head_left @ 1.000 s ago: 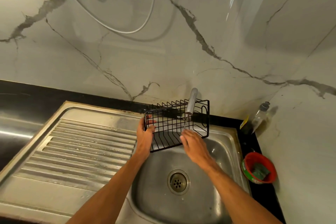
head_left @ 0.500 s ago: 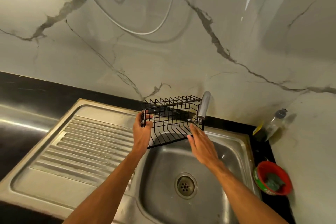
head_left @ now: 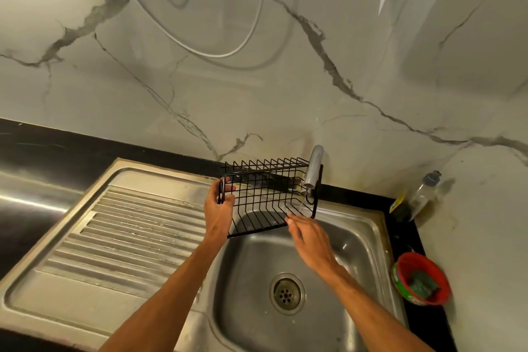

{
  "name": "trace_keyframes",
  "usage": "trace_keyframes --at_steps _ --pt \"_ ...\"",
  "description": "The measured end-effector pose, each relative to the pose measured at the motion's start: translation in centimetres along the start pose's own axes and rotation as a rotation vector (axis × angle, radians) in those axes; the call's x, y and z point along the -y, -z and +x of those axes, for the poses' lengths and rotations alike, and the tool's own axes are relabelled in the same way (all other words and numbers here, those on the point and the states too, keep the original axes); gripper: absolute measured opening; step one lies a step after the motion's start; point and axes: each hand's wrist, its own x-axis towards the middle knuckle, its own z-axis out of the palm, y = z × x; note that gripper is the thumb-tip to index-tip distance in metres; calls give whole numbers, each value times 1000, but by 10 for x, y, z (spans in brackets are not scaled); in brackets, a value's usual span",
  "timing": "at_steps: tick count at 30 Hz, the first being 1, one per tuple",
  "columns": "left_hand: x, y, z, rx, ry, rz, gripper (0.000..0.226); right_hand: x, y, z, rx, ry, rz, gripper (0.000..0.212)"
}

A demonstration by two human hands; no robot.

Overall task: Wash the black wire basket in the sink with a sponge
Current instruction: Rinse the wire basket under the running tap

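Basket (head_left: 268,194) hangs tilted over the sink (head_left: 368,240) at its 12 o'clock edge, so tap (head_left: 313,170) water reaches the wires. Your left hand (head_left: 218,213) has its grip closed around the basket's 9 o'clock end; your right hand (head_left: 311,240) lies flat and empty, fingers wide, touching the near rim. Sponge (head_left: 423,284) waits in the red bowl (head_left: 437,293) at 3 o'clock.

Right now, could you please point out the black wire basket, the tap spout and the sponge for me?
black wire basket (head_left: 257,208): head view, on its floor wires.
tap spout (head_left: 313,167): head view, mid-tube.
sponge (head_left: 422,284): head view, on its green top, inside the red bowl (head_left: 411,258).
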Motion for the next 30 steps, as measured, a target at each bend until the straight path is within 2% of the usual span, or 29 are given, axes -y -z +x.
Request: trace_keyframes --at_steps 2,4,6,8,12,14,17,25,28,30 --pt "2 -2 -3 -11 11 -8 42 -3 7 1 -118 -118 137 43" --pt "5 -7 -7 -38 41 -42 43 1 6 5 -102 -169 13 50" --pt "8 -11 -9 -45 60 -68 42 13 -5 5 54 -29 -185 60" --pt "9 -16 -9 -28 56 -83 40 22 -12 2 164 133 -254 67" --pt "6 -25 -16 -8 78 -95 41 26 -8 7 160 44 -213 71" --pt "9 -27 -18 -8 94 -101 39 42 -16 3 243 113 -301 69" --pt "14 -31 -17 3 111 -118 36 61 -25 -11 307 209 -304 61" --pt "21 -47 -28 60 203 -170 30 43 -14 -22 263 222 -203 43" --pt "22 -58 -35 103 231 -175 30 20 5 -20 96 21 -190 63" --pt "24 -66 -37 146 252 -171 33 13 6 -22 80 -24 -242 73"
